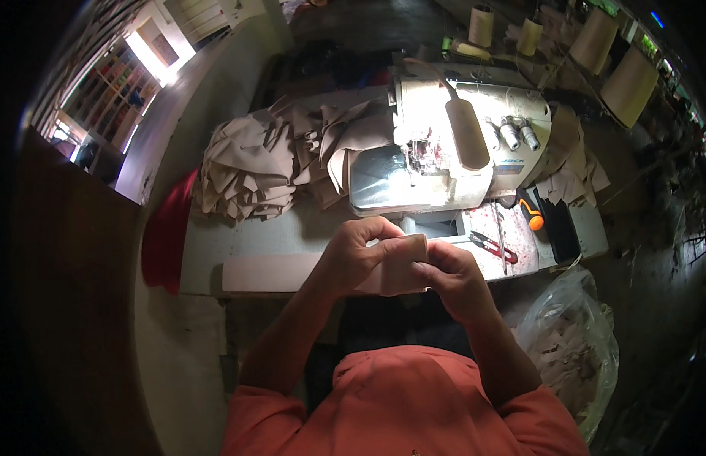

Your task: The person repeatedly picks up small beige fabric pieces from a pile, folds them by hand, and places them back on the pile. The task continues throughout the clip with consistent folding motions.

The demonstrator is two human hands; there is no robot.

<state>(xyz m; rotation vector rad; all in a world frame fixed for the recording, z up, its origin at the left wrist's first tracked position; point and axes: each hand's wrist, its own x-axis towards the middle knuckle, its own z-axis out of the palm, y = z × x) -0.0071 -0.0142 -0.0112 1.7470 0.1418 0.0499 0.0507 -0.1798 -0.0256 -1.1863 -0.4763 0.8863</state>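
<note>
Both hands are closed on a small beige fabric piece (402,262), held up just off the near edge of the tabletop (254,243), in front of the pale sewing machine (444,152). The left hand (357,254) curls over its left side with the fingers folded round the top, and the right hand (452,277) pinches its right edge between thumb and fingertips. It looks to me like the lining-up stage: the piece is being squared or folded in the hands and has not reached the machine's bed. The next move would seem to call for keeping the edges matched while it travels forward to the needle area, with no slip between the layers. A heap of cut beige pieces (246,171) sits toward the left far corner, and red-handled snips (493,247) lie near the right edge. Whether the held piece is one layer or two I cannot tell, since the fingers cover its edges. The needle itself is lost in glare, the thread cones (630,83) at the far right are bent by the lens, and a clear bag of scraps (573,342) below the tabletop is partly cut off.
</note>
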